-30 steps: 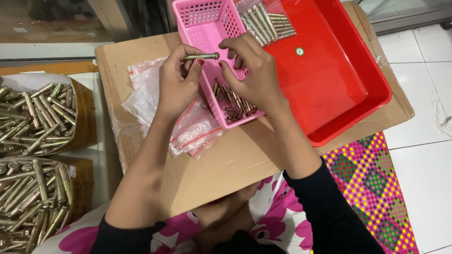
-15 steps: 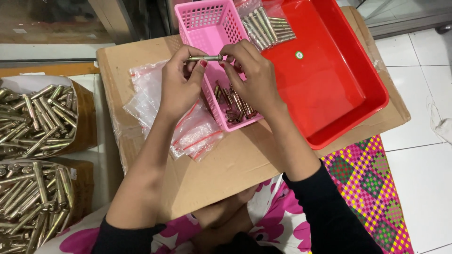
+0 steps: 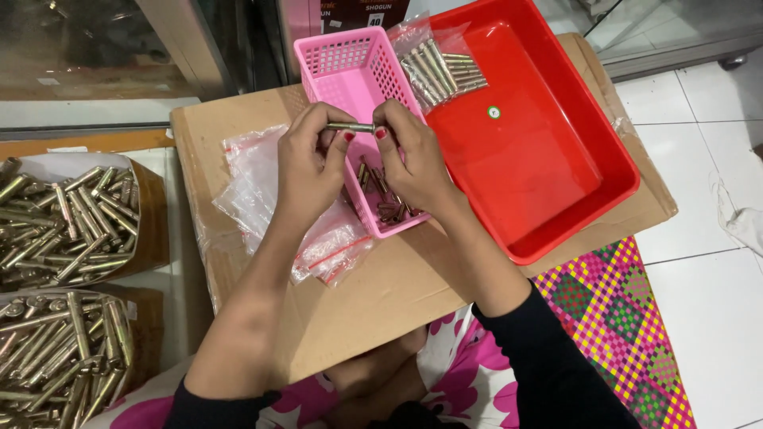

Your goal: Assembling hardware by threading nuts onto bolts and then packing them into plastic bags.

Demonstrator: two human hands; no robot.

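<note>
My left hand (image 3: 311,167) and my right hand (image 3: 413,159) together hold one brass-coloured bolt (image 3: 351,127) level between their fingertips, just above a pink plastic basket (image 3: 350,63). Each hand pinches one end of the bolt. Several more bolts (image 3: 381,195) lie in the near end of the basket, partly hidden under my right hand. The basket stands on a flat cardboard sheet (image 3: 381,310) that rests across my lap.
A red plastic tray (image 3: 548,159) sits right of the basket, with a clear bag of bolts (image 3: 441,67) in its far corner. Empty clear zip bags (image 3: 270,199) lie left of the basket. Two boxes of loose bolts (image 3: 63,222) stand at the left.
Both hands have kept the bolt between them over the basket; the fingers have shifted slightly along it. The view has drifted a little.
</note>
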